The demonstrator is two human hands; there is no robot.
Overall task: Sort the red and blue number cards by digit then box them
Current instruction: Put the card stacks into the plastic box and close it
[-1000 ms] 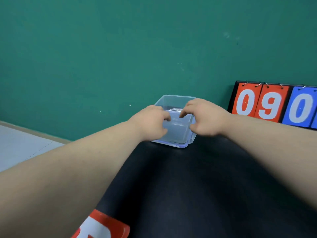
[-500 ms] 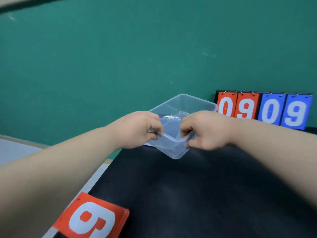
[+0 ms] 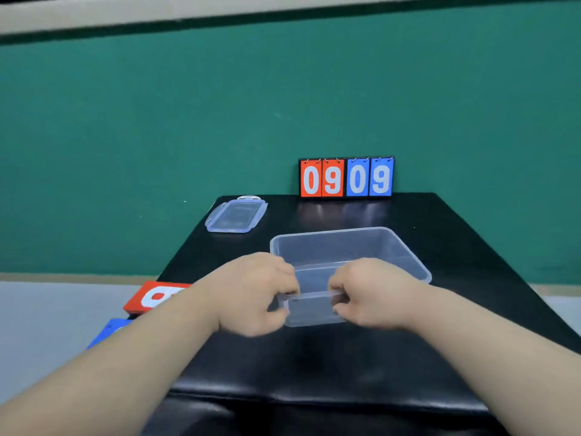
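A clear plastic box (image 3: pixel 371 247) sits in the middle of the black table (image 3: pixel 471 278), empty. My left hand (image 3: pixel 257 294) and my right hand (image 3: pixel 371 294) both grip its near rim, fingers curled over the edge. A red number card (image 3: pixel 157 295) lies at the table's left edge, partly behind my left forearm. Below it a blue card (image 3: pixel 108 332) shows only a corner. At the back stands a flip scoreboard (image 3: pixel 345 177) showing red 0 9 and blue 0 9.
The box's clear lid (image 3: pixel 235 215) lies flat at the table's back left corner. A green wall rises behind the table. Pale floor lies to the left and right of the table.
Both hands have pulled the box from the back left corner toward me to the table's middle. The lid stayed behind at the corner. The view has drawn back and shows more of the table.
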